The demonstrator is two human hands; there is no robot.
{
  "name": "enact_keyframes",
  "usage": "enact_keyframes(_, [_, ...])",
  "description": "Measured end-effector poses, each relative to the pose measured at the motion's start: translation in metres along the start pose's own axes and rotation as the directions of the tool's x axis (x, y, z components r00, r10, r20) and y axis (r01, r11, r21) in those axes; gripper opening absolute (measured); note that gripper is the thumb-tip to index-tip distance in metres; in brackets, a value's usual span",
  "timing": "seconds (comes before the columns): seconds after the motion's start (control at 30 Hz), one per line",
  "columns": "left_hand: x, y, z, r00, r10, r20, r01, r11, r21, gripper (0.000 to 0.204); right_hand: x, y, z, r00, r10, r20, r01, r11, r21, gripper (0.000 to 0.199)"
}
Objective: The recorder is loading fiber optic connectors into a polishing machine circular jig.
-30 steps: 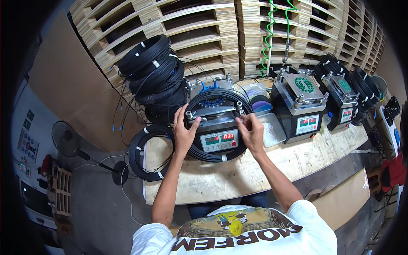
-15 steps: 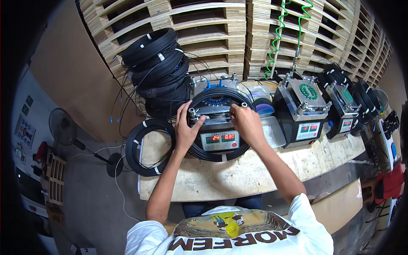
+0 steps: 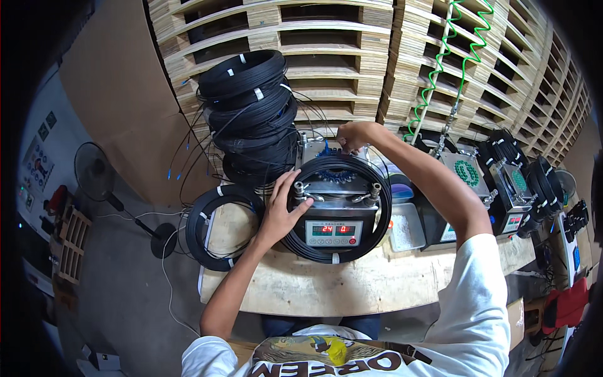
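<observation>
Black cable coil (image 3: 339, 207) sits on the machine (image 3: 333, 217); right hand (image 3: 353, 135) just reached back (fingers pinching there), left hand (image 3: 284, 210) flat on it, seating underway.

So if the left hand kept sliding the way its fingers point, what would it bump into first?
The left hand points right, across the machine inside the black cable coil. Its fingertips already almost touch the small metal post, probably first; depth is unclear.

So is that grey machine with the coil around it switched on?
On. The grey machine shows lit red digits on its front display, beside the left hand.
</observation>
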State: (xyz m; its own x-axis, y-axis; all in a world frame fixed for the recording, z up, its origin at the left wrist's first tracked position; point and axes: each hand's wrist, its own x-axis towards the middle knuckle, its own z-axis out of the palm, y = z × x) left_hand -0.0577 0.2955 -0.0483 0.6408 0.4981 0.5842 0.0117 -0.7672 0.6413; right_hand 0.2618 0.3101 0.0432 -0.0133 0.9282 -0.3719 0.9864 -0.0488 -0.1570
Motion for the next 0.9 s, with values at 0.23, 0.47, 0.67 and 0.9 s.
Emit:
enact_keyframes(0.23, [0.011,0.008,-0.011,0.997,-0.018,0.079,0.019,1.000,-0.010,0.061,-0.006,-0.010,-0.026,0.983,0.062,0.171,-0.112,0.949,0.296,0.019])
enact_keyframes(0.47, [0.096,0.025,-0.024,0.926,0.378,0.028,-0.373,0.895,0.243,0.019,-0.039,-0.003,-0.012,0.999,0.024,-0.037,-0.010,0.944,0.330,0.021])
enact_keyframes(0.67, [0.185,0.008,0.017,0.755,-0.117,0.645,-0.350,0.761,0.547,0.023,-0.045,0.018,0.019,0.945,-0.087,-0.315,0.165,0.958,0.233,0.025])
enact_keyframes(0.9, [0.227,0.008,0.041,0.505,-0.238,0.829,-0.473,0.728,0.497,0.025,-0.043,0.017,0.030,0.908,-0.100,-0.407,0.164,0.978,0.126,0.016])
